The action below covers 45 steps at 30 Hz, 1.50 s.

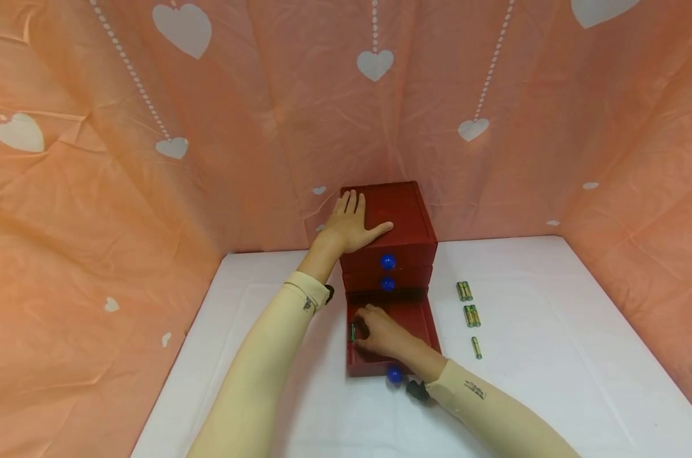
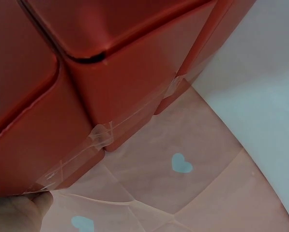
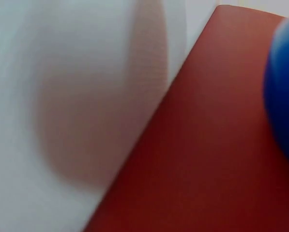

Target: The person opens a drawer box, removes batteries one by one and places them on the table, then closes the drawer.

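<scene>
A red drawer cabinet point(image 1: 400, 210) stands at the back of the table, its bottom drawer point(image 1: 417, 318) pulled out. My left hand point(image 1: 348, 229) rests on top of the cabinet with fingers spread; in the left wrist view, part of that hand point(image 2: 16, 212) shows at the lower left, beside the cabinet's taped side point(image 2: 129, 96). Inside the drawer, my right hand point(image 1: 383, 332) pinches a small green battery point(image 1: 353, 332) by its ends, close to the left wall. The right wrist view shows only the drawer front point(image 3: 197, 130) and a blue knob point(image 3: 284, 92).
Right of the cabinet, several green-and-gold batteries lie on the white table point(image 1: 529, 318): a back pair point(image 1: 464, 291), a middle pair point(image 1: 472, 316) and a single battery point(image 1: 476, 348). Two upper drawers, with blue knobs point(image 1: 388, 261), are closed. Orange cloth point(image 1: 289, 127) hangs behind.
</scene>
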Motion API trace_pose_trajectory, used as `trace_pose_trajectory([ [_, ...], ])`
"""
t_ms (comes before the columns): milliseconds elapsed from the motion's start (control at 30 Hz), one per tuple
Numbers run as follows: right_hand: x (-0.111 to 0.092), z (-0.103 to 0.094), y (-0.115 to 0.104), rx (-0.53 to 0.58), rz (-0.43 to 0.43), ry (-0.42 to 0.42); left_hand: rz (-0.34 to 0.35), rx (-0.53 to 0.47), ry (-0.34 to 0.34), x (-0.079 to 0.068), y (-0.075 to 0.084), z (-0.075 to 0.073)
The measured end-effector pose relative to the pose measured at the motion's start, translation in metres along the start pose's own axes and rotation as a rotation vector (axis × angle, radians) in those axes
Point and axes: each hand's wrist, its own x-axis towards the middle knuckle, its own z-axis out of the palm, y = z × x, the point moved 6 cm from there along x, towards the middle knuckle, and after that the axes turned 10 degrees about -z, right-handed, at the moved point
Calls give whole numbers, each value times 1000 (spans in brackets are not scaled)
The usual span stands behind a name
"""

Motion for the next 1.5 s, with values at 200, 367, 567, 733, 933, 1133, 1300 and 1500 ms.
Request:
trace_pose_trajectory([
  [200,1,2,0,-12,-3,-11,3,0,5,0,0,-1],
  [367,3,3,-1,-31,-11,-18,3,2,11,0,0,-1],
  [567,3,2,-4,-47,-26,-25,7,-3,8,0,-1,-1],
  [733,3,1,-5,-81,-50,-23,8,-7,14,0,-1,-1],
  [933,2,1,-5,-75,-57,-14,9,-8,16,0,-1,-1],
  [1133,3,11,13,-33,-72,46,11,-2,14,-1,0,0],
  [1300,1,7,10,-12,-70,53,12,0,23,1,-1,2],
  [1500,-1,-1,-1,-1,-22,22,8,-2,19,2,-1,2],
])
